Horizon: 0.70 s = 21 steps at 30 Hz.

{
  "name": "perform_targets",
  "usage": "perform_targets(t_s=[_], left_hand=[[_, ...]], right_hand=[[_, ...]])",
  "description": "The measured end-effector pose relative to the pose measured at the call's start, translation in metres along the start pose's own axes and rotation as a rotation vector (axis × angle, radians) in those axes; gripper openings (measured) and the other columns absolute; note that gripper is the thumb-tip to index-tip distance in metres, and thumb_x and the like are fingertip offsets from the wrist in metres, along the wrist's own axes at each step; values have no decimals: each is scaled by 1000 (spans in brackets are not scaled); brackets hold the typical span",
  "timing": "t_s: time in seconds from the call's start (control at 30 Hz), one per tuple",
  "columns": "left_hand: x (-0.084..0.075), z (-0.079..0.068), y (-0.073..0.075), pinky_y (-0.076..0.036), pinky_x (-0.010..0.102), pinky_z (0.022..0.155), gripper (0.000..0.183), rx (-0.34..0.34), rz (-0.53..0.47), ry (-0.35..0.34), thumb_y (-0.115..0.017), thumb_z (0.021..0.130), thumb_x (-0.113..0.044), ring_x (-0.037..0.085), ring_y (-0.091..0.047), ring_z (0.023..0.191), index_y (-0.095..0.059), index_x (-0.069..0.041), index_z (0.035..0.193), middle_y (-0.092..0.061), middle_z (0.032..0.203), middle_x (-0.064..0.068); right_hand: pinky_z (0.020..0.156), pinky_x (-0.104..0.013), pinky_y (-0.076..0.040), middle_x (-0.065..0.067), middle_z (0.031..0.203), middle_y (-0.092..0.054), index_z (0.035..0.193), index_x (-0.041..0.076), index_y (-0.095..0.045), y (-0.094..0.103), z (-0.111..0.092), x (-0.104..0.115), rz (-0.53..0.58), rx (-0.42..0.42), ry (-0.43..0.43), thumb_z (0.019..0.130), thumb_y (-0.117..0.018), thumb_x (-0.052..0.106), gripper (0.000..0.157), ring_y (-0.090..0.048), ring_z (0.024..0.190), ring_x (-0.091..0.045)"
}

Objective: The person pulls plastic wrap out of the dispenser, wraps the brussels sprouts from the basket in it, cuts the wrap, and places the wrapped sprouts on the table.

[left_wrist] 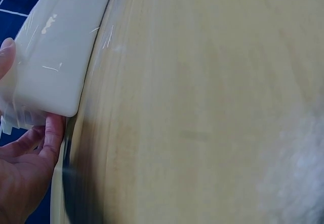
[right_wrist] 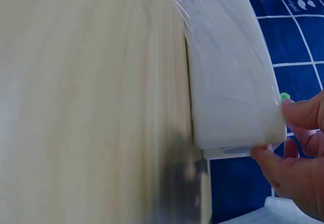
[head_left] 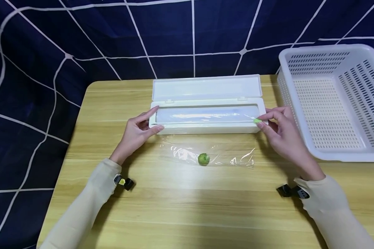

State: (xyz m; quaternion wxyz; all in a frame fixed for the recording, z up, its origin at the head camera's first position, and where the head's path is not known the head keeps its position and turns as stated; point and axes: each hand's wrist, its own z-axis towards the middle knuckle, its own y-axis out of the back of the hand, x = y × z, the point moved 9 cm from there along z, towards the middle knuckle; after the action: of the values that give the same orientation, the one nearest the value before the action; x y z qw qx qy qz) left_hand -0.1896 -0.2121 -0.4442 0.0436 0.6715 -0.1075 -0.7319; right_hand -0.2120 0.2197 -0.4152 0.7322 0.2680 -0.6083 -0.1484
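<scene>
**White film box on a wooden table**

Head view. The box lies lengthwise near the table's far edge, its hinged lid raised at twelve o'clock. At nine o'clock the left hand grips the box's end, thumb and forefinger spread apart over the near and far sides of the corner. At three o'clock the right hand pinches a small green tab between thumb and forefinger. Clear film spreads on the table at six o'clock; a round green item lies amid it, whether over or under cannot be told. A white slotted basket stands at two o'clock, beyond the right hand.

Left wrist view. The box's end enters from eleven o'clock, filmed over with creases. At eight o'clock the left hand's fingers are bent against it, the thumb well apart at nine.

Right wrist view. The box extends from one o'clock. The green tab shows at three, beside the right hand's thumb; another fingertip touches the box's end at four.
</scene>
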Motion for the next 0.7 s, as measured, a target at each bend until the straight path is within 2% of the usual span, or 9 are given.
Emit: perform_targets(t_s=[0.1, 0.2, 0.33, 0.47, 0.57, 0.7], left_hand=[[1, 1, -1, -34, 20, 54, 64, 2, -8, -5, -86, 95, -3, 10, -33, 59, -66, -22, 153, -61, 155, 0], [2, 1, 0, -34, 20, 54, 64, 3, -19, -5, -86, 94, -2, 10, -33, 59, -66, -21, 153, -62, 154, 1], [4, 7, 4, -35, 20, 55, 65, 13, -21, -7, -86, 94, -2, 11, -34, 61, -66, -21, 153, -65, 149, 4], [6, 13, 8, -34, 20, 55, 64, 22, -19, -9, -86, 94, -2, 12, -34, 61, -66, -20, 152, -64, 151, 4], [8, 18, 11, -34, 20, 55, 64, 29, -18, -9, -86, 94, -2, 12, -34, 61, -67, -21, 152, -65, 149, 4], [12, 25, 17, -34, 19, 55, 63, 41, -21, -13, -86, 95, -3, 11, -32, 61, -66, -22, 152, -64, 151, 4]], right_hand=[[81, -8, -42, -23, 135, -44, 118, -11, -69, -1, -1, 2, -19, 7, 37, 102, -69, -8, 16, -45, 114, -18], [80, -8, -41, -25, 134, -44, 118, -11, -69, -1, -1, 3, -27, 5, 56, 102, -69, -8, 16, -45, 111, -17], [85, -5, -43, -24, 134, -44, 117, -12, -68, -4, 1, 3, -10, -4, 41, 102, -68, -10, 15, -43, 122, -12], [90, -4, -44, -26, 134, -45, 118, -13, -67, -7, 3, 2, -4, -2, 31, 102, -67, -12, 16, -42, 130, -16], [93, -4, -43, -26, 136, -46, 118, -13, -67, -7, 6, 1, -8, -1, 21, 103, -65, -12, 15, -44, 131, -21], [96, -5, -44, -20, 136, -49, 117, -14, -65, -7, 8, 0, 9, -12, 5, 103, -63, -14, 14, -46, 128, -18]])
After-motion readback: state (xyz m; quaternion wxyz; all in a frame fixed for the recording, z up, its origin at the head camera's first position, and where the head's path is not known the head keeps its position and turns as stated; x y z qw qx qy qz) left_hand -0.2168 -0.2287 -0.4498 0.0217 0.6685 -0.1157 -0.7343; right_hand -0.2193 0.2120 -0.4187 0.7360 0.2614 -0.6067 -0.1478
